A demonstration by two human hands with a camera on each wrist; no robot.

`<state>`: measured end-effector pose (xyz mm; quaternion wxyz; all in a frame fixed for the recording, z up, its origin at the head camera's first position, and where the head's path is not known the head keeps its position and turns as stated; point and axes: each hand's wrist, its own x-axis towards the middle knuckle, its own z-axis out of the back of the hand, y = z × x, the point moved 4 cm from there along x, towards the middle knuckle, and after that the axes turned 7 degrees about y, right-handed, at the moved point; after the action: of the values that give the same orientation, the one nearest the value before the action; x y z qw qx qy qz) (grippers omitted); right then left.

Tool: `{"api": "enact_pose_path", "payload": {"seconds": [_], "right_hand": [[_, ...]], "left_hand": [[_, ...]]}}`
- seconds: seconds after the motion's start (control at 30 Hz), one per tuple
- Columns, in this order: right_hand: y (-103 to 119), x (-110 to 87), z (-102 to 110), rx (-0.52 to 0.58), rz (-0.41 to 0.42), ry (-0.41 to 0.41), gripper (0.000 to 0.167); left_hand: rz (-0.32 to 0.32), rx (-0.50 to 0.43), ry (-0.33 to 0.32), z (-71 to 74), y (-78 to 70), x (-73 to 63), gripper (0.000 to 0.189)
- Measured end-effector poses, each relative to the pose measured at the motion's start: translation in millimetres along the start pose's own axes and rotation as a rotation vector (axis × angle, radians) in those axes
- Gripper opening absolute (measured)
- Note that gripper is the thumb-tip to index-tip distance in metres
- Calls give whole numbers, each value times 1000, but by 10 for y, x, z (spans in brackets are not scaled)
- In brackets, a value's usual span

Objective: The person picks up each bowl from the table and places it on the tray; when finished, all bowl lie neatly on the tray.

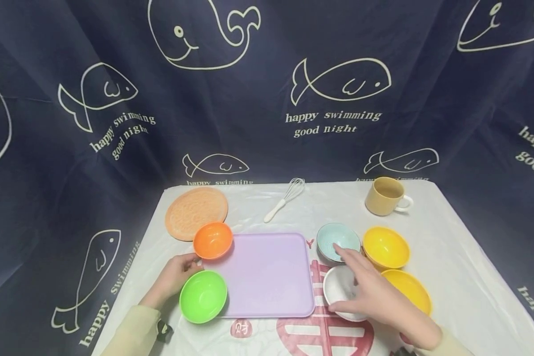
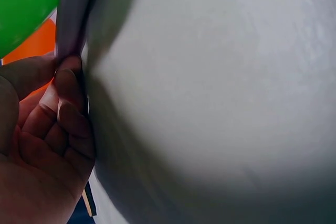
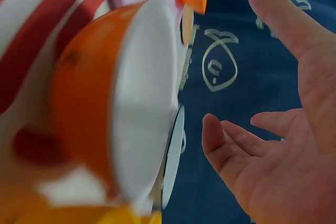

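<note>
My left hand (image 1: 175,277) is at the left edge of a flat purple tray (image 1: 267,277). In the left wrist view its thumb and fingers pinch the tray's edge. A green bowl (image 1: 203,296) and an orange bowl (image 1: 213,241) sit along the tray's left side, in front of and behind that hand. My right hand (image 1: 374,291) hovers with spread fingers over a bowl (image 1: 338,287), white inside. The right wrist view shows this bowl's orange outside (image 3: 86,98) and no contact with the hand. A light-blue bowl (image 1: 335,237) stands just behind it.
Two yellow bowls (image 1: 386,245) stand at the right, the nearer one partly covered by my right hand. Farther back are a tan mug (image 1: 382,200) with a white handle, a whisk (image 1: 285,201) and a round orange-brown board (image 1: 193,212). A dark printed curtain (image 1: 267,99) hangs behind the table.
</note>
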<state>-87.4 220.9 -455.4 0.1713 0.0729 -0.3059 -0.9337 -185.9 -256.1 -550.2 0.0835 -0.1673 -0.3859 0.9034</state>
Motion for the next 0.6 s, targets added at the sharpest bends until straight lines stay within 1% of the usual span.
{"api": "enact_pose_path", "payload": {"seconds": [0.13,0.23,0.3,0.47,0.6], "right_hand": [[-209,-248,144,-32,-46,-45,125],[-406,-414,227,-52,-72,-83,129],[-552,-510,268,-66,-115,-88,131],[-878,-699,311,-92,-280,-47,139],[-1057,-797,269,-94,-343,-20,142]], "left_hand": [[-4,-6,-8,-4,-5,-4,36],[-10,-5,-12,3,-19,-16,36],[-9,1,-14,14,-29,-25,37],[-3,5,-14,26,-32,-34,36],[-9,0,-11,7,-33,-40,34]]}}
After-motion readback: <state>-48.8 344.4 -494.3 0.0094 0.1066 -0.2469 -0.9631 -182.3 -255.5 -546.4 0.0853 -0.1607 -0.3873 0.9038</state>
